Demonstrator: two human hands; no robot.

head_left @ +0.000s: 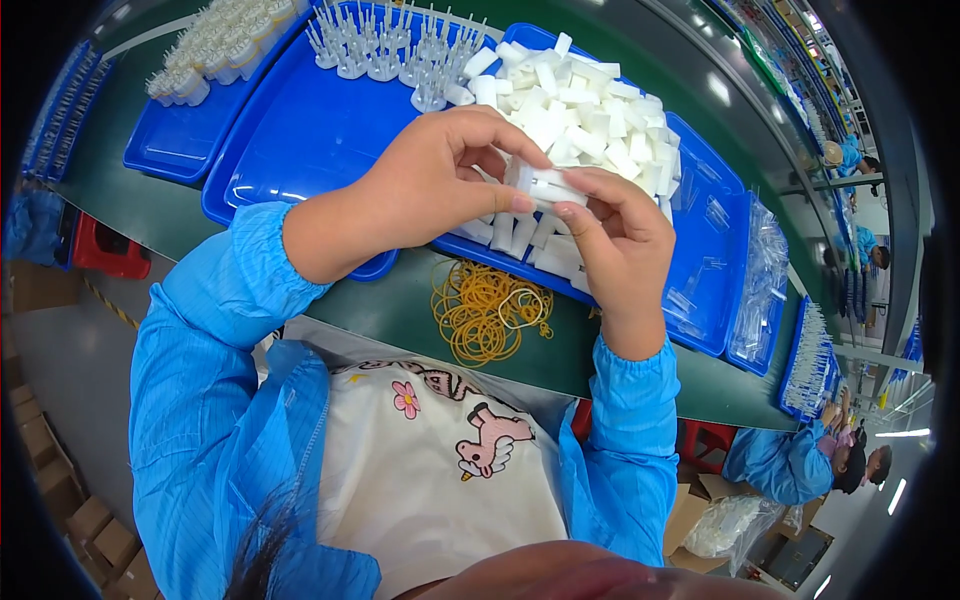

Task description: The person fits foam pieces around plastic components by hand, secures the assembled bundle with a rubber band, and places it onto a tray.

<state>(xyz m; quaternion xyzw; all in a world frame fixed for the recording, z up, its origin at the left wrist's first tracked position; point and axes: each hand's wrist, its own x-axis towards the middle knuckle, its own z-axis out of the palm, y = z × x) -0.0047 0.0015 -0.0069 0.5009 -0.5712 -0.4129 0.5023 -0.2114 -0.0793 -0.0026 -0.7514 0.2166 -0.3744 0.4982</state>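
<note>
Between my two hands is a small white cylindrical piece with a translucent round end, held over the front of a heaped tray. My left hand grips the translucent end between thumb and fingers. On the other end, the thumb and fingertips of my right hand are closed. Part of the piece is hidden by my fingers. Right behind it rises a heap of white sponge-like blocks in a blue tray. A tangle of yellow rubber bands lies on the green table below my hands.
Transparent pronged parts stand in a blue tray at the far left, beside more white-based parts. Right of the heap, a blue tray holds thin transparent pieces, and bagged parts lie past it. Co-workers sit at right.
</note>
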